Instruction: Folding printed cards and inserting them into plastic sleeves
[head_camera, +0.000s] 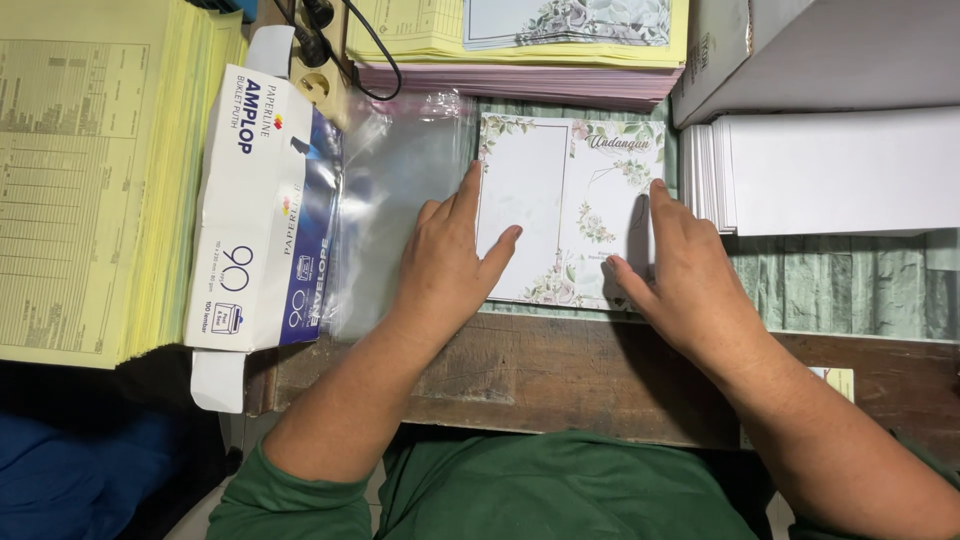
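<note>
A white card with floral borders (560, 190) lies flat on the wooden table, between my two hands. My left hand (450, 260) rests on its left edge, index finger stretched along the border and thumb lying on the card face. My right hand (680, 265) presses on the card's right edge, fingers flat, thumb on its lower right corner. Clear plastic sleeves (395, 200) lie just left of the card, partly under my left hand.
A white and blue envelope box (260, 215) lies left of the sleeves. Stacks of yellow printed forms (90, 180) fill the far left. A white paper stack (830, 170) sits right, a grey box (800, 50) behind it. Yellow and pink sheets (520, 60) lie behind.
</note>
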